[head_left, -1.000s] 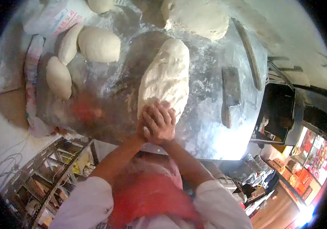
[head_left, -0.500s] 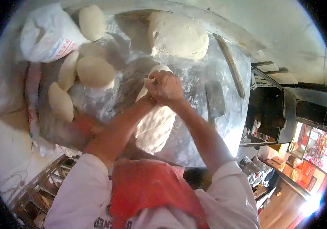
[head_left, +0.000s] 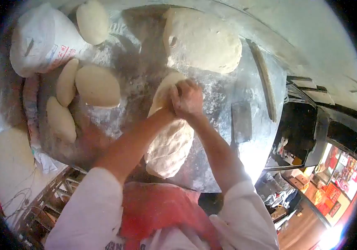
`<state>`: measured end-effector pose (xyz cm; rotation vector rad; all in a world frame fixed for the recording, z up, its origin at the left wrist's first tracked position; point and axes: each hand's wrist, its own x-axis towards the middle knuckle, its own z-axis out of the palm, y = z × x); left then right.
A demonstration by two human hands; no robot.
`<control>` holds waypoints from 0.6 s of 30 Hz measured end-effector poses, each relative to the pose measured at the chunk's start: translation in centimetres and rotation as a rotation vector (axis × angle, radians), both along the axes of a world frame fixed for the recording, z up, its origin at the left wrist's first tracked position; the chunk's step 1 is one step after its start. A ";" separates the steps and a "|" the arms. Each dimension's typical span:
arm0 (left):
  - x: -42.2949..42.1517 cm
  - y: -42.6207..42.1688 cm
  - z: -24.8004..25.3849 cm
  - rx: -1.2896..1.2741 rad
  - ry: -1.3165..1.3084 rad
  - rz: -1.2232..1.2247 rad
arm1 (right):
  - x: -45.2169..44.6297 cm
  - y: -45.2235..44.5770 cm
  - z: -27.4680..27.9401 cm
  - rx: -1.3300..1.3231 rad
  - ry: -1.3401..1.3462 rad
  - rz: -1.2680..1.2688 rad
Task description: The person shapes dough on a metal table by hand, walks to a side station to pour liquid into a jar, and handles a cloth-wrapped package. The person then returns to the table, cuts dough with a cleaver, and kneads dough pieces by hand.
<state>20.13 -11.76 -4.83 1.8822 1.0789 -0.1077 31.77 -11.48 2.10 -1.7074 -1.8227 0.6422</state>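
Observation:
A long piece of dough (head_left: 169, 146) lies on the floured metal table (head_left: 211, 162), stretching from near its front edge toward the middle. My two hands are together on the upper right part of this dough. My right hand (head_left: 190, 98) lies uppermost, its fingers bent and pressed together. Beneath and beside it is my left hand (head_left: 176, 101), mostly covered, with its fingers hidden. Behind my hands a large slab of dough (head_left: 203, 41) rests at the back of the table.
Several smaller dough pieces (head_left: 98, 86) lie at the left, beside a white sack (head_left: 45, 39). On the right are a flat blade-like tool (head_left: 241, 121) and a long wooden strip (head_left: 264, 79). Shelving and a dark opening stand beyond the table's right edge.
Both hands have moved forward from the dough's near end to its far part. Over the last half second they stay joined there, and the view has shifted a little.

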 end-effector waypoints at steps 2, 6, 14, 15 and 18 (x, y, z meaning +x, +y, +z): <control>-0.5 -5.0 -1.0 0.152 -0.039 0.011 | -0.4 -3.6 2.9 -0.336 0.071 -0.010; -2.2 -10.4 -3.6 -0.049 -0.322 0.207 | 0.2 -8.2 -2.6 0.117 0.109 0.133; -0.9 -8.0 0.6 -0.054 0.081 -0.063 | -0.3 -7.6 -1.0 0.055 0.077 -0.020; -1.0 -9.7 0.2 0.173 0.103 -0.080 | -0.6 -8.6 0.5 0.055 0.076 -0.016; -3.8 -16.8 -1.3 0.328 -0.078 0.066 | -2.1 -12.3 1.0 -0.282 0.114 0.052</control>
